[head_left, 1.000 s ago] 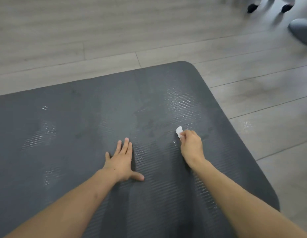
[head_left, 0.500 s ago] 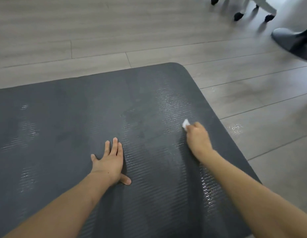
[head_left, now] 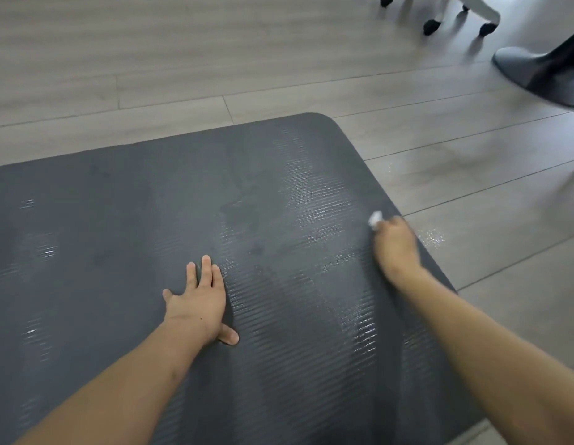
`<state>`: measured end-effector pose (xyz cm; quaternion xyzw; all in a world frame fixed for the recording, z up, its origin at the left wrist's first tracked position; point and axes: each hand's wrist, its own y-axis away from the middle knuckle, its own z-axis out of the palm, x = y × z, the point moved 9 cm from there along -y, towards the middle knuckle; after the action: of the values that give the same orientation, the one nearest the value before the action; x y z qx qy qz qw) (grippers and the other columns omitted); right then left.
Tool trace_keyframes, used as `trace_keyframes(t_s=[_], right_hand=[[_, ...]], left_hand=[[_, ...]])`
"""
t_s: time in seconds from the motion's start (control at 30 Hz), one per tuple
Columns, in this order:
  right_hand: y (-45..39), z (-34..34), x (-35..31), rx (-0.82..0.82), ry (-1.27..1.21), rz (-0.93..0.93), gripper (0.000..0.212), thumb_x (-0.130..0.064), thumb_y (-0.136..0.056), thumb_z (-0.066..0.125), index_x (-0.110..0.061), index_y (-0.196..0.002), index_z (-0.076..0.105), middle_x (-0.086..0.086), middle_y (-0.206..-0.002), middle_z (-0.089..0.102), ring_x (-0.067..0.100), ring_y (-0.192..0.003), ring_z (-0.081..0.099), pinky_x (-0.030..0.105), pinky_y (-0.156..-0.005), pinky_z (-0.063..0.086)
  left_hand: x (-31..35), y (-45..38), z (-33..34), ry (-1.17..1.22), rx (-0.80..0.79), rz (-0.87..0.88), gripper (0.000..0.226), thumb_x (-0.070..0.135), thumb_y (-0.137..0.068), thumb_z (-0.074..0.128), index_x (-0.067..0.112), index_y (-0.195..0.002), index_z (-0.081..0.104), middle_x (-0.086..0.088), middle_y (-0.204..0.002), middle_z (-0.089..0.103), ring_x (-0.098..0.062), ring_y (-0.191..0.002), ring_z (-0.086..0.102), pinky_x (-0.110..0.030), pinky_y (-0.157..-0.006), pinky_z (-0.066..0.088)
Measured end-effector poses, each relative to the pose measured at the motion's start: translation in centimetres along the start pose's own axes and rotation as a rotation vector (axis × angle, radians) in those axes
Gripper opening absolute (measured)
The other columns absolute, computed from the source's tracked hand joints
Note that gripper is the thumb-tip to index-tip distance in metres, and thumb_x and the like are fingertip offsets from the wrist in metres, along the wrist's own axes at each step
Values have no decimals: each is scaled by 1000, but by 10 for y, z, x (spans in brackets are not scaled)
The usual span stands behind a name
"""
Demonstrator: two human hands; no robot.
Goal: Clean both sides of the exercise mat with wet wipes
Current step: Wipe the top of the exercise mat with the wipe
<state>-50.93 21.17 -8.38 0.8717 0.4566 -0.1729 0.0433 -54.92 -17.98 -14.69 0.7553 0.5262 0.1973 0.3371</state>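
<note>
A dark grey exercise mat (head_left: 125, 220) is lying flat on a pale wood-plank floor (head_left: 150, 59), its rounded corner pointing away from the person. The left hand (head_left: 199, 303) is resting palm-down on the ribbed surface with fingers straight. The right hand (head_left: 396, 245) is gripping a small white wet wipe (head_left: 374, 218) and pressing it near the mat's right edge. Wet streaks are glistening across the mat between the hands. A chair's castors (head_left: 431, 26) and a dark round base (head_left: 536, 72) are standing at the upper right.
</note>
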Motion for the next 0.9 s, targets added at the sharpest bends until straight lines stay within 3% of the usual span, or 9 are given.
trace_keyframes(t_s=[0.07,0.2,0.27,0.33,0.4,0.57,0.63,0.77,0.9], right_hand=[[-12,-18,45,82,40,141,41,-37,-99,36,-4,-100,61,1,-85,52,37,-90,54,38,-79,39],[11,9,-2,27,-64,168,21,-12,-96,46,-9,-106,64,6,-101,54,29,-102,56,28,-74,33],[48,40,-68,-85,-101,-33,20,-6,-95,47,-7,-104,65,5,-93,49,27,-91,53,28,-70,32],[110,62,-150,-235,-100,-414,20,-3,-93,52,-3,-106,66,9,-89,52,27,-83,51,33,-68,39],[120,70,-157,-255,-93,-618,23,-9,-93,50,-5,-108,67,8,-90,53,27,-83,51,36,-70,43],[-15,-5,37,-13,125,76,19,-12,-96,44,-6,-94,61,8,-90,55,36,-90,57,35,-69,36],[-16,-16,61,47,57,219,19,-19,-97,45,-7,-91,59,6,-89,56,37,-87,55,35,-67,35],[56,17,-52,11,-73,-11,13,-4,-89,50,-2,-88,63,9,-85,51,32,-80,54,36,-69,39],[131,53,-140,-195,-77,-523,8,-4,-87,63,-3,-94,66,9,-81,52,27,-73,51,28,-62,40]], left_hand=[[1,-1,-2,-9,3,-1,150,60,-73,86,6,-158,-25,-6,-162,-43,-34,-154,-29,-71,-120,19],[-1,0,-1,13,7,8,148,63,-74,84,9,-159,-25,-4,-161,-44,-31,-153,-31,-70,-121,17],[-2,0,-1,18,14,17,148,63,-74,84,9,-159,-24,-3,-161,-44,-30,-153,-31,-70,-121,17],[-3,1,-2,27,19,19,147,62,-74,84,9,-159,-24,-3,-161,-44,-30,-153,-31,-70,-121,17],[-2,2,-2,32,19,22,147,61,-74,84,9,-159,-24,-2,-161,-45,-29,-153,-31,-70,-121,17],[0,1,-1,25,10,17,147,61,-75,84,9,-159,-25,-4,-160,-45,-30,-153,-32,-70,-121,18],[0,0,-2,13,13,11,147,60,-75,84,8,-158,-25,-4,-161,-45,-31,-153,-31,-70,-121,19],[0,1,-2,14,2,5,148,60,-74,85,8,-159,-25,-4,-161,-45,-32,-153,-31,-70,-121,19],[-1,1,-3,20,14,7,149,62,-73,85,8,-159,-25,-3,-161,-44,-31,-154,-30,-70,-121,19]])
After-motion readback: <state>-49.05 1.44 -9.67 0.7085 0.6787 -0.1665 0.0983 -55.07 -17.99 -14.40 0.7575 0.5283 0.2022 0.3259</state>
